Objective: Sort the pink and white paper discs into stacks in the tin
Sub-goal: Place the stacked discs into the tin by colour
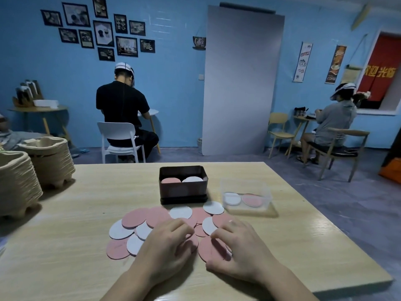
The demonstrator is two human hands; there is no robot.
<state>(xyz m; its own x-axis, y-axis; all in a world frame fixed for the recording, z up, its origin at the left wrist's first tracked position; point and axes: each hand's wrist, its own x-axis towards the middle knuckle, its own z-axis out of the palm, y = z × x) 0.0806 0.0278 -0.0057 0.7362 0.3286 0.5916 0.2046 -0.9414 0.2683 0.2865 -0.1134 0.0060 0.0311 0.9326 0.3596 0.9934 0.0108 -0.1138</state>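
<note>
A dark rectangular tin (183, 192) stands at the middle of the wooden table (65, 246). Inside it a pink stack (170, 180) lies on the left and a white stack (192, 179) on the right. In front of the tin several loose pink discs (134, 218) and white discs (120, 230) lie scattered and overlapping. My left hand (167, 246) curls its fingers over a pink disc (192, 243) in the pile. My right hand (240, 246) curls around another pink disc (211, 249), which lies between fingertips and thumb. Both hands hide part of the pile.
A clear plastic box (247, 198) to the right of the tin holds one white and one pink disc. Two stacks of pulp trays (50, 161) stand at the table's left edge. Two people sit at small tables further back, facing away.
</note>
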